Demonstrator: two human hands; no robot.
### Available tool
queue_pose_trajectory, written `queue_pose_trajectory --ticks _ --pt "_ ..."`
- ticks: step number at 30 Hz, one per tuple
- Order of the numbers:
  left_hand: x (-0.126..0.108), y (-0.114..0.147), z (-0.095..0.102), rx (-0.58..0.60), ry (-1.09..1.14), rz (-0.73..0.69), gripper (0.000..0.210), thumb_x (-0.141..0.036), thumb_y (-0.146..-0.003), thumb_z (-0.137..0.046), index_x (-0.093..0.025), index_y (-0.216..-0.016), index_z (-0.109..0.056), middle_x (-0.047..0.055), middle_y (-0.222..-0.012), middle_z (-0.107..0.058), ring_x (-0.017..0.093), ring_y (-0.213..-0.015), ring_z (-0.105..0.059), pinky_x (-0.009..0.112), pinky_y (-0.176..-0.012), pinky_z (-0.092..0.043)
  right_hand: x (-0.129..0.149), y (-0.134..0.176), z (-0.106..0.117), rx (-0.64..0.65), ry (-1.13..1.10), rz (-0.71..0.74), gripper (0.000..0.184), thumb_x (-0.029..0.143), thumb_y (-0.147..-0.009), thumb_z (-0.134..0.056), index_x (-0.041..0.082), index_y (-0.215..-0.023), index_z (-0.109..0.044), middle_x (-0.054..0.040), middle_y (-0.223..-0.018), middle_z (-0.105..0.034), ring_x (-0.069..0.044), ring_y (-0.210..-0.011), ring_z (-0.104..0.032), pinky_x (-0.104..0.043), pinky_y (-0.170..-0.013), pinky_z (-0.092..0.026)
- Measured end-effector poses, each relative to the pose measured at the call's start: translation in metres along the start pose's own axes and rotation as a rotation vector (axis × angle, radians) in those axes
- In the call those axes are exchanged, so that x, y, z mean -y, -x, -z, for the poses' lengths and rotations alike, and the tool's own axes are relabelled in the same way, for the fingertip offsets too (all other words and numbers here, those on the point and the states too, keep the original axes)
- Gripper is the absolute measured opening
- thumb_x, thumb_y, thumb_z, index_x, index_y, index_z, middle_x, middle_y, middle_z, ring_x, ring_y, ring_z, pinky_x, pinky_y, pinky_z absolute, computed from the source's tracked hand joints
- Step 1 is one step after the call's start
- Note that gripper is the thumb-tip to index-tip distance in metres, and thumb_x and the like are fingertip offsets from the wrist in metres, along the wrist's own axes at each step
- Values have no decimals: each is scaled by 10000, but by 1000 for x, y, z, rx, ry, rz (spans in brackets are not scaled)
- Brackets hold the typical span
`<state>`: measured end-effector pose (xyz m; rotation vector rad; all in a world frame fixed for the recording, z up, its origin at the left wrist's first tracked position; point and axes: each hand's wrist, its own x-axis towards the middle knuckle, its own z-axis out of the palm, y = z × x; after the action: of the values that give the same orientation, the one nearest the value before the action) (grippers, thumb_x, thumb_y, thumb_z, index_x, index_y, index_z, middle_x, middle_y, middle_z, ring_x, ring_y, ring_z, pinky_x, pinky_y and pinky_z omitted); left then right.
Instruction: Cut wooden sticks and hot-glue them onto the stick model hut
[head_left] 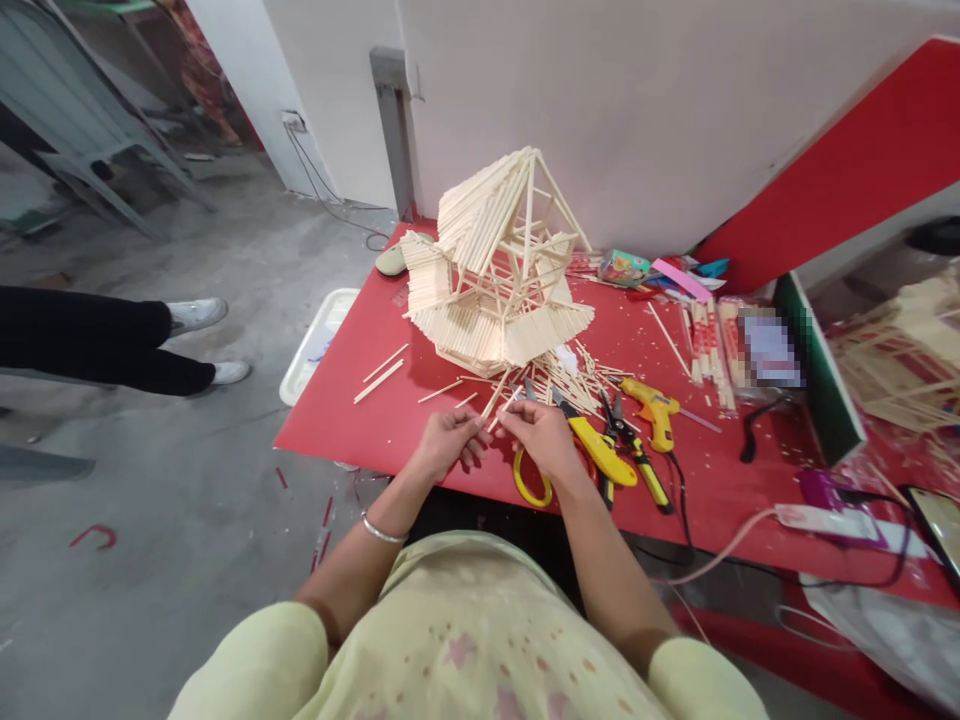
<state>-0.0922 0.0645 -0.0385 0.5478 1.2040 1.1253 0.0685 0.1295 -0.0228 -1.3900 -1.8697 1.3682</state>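
Observation:
Close to the table's front edge, my left hand [453, 440] pinches a thin wooden stick [493, 394] that points up toward the model. Just beside it, my right hand [538, 432] is closed with thumb and fingers on another short stick [505, 408]. The two hands are nearly touching. Behind them stands a pavilion-like model [487, 270] built from pale wooden sticks, its pointed roof partly covered and partly bare frame. A pile of loose sticks [581, 385] lies right of the model's base. Yellow-handled scissors [532, 487] rest by my right wrist, partly hidden.
On the red table [330, 415] lie a yellow utility knife [604, 450], pliers [649, 475] and a yellow glue gun [652, 408] with its cord. Packs of sticks [705, 340] and a power strip [840, 522] are to the right. A person's legs [97, 335] show at left.

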Motion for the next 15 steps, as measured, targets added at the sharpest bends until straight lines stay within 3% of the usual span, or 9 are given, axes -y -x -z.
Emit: queue_pose_trajectory --ticks 5,11,15 --pt "2 -4 -7 50 59 40 413 -459 -706 -820 -108 -839 -649 76 -716 -716 137 -450 -637 191 -327 -443 -2 1 2 -33 -209 -29 357 530 -815 -644 186 -902 -675 -39 -743 -732 -195 -673 -716 -237 -483 -506" --pt "5 -4 -5 72 51 40 415 -465 -711 -817 -99 -834 -665 73 -672 -699 144 -475 -651 199 -373 -485 -2 -1 -3 -59 -311 -42 375 521 -744 -736 183 -903 -701 -37 -733 -731 -189 -635 -701 -232 -458 -495" --pt "2 -7 -6 15 8 41 407 -465 -716 -804 -104 -819 -647 74 -665 -697 142 -444 -634 201 -356 -464 -2 -2 -2 -88 -341 -46 340 508 -751 -732 189 -864 -700 -30 -706 -721 -188 -628 -696 -231 -464 -479"
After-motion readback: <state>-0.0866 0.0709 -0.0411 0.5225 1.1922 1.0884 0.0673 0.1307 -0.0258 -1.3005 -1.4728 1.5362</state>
